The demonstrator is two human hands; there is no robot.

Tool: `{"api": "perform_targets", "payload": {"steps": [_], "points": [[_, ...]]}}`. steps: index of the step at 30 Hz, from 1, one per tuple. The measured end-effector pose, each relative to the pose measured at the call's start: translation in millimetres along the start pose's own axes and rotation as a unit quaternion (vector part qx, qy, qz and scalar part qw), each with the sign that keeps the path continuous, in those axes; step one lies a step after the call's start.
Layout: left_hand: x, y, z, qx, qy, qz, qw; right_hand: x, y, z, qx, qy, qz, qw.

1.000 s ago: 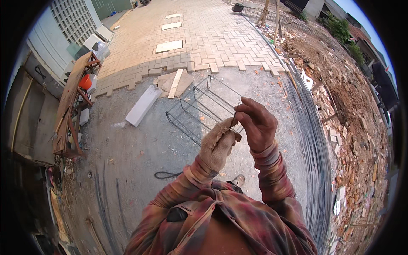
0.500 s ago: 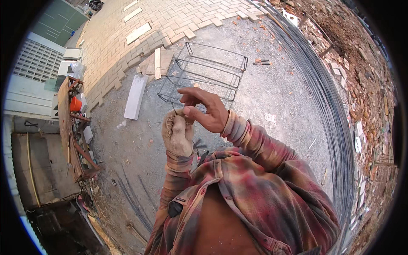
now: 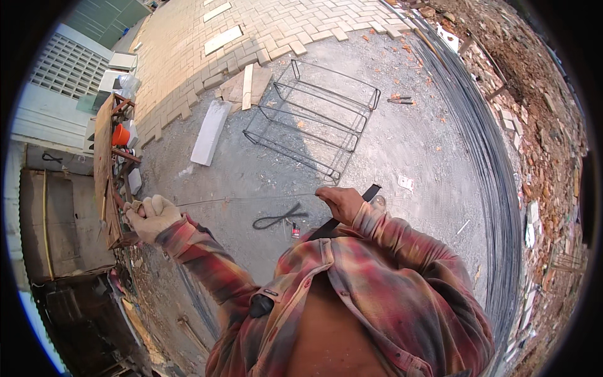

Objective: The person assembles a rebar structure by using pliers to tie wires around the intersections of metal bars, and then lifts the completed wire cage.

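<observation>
A thin wire is stretched sideways between my two hands, well above the ground. My left hand, in a pale knitted glove, is closed around its left end. Bare, my right hand pinches the other end in front of my chest. Beyond the hands a rectangular cage of bent steel bars lies on the gravel. Below the wire a looped bundle of dark tie wire rests on the ground, beside a small red packet.
A pale block and a flat board lie left of the cage. Dark pincers are at its right. Long steel bars curve along the right side. A wooden bench with an orange bucket stands left.
My hands, together half a second ago, have moved apart. The gloved left hand went far left, the right hand went lower right, and the wire now spans between them.
</observation>
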State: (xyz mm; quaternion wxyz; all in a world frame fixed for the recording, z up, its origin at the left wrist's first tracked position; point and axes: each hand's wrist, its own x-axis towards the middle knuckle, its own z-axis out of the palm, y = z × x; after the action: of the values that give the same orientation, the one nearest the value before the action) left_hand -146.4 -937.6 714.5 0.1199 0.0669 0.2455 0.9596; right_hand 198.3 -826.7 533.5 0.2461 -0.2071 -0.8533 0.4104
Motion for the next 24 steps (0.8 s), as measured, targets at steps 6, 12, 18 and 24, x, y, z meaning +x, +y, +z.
{"api": "perform_targets", "payload": {"steps": [6,12,18,24], "points": [[33,25,-48,0.107,0.074,0.123,0.984,-45,29,-22,-0.059,-0.032,0.122,0.99],[49,63,-29,-0.01,0.076,0.054,0.996,-43,38,-79,0.011,-0.074,0.114,0.991],[100,86,-47,-0.094,0.082,0.012,0.992,-32,11,-134,0.086,-0.114,0.153,0.978],[84,40,-95,0.043,0.083,-0.123,0.988,-25,5,-109,0.11,-0.089,0.157,0.977]]}}
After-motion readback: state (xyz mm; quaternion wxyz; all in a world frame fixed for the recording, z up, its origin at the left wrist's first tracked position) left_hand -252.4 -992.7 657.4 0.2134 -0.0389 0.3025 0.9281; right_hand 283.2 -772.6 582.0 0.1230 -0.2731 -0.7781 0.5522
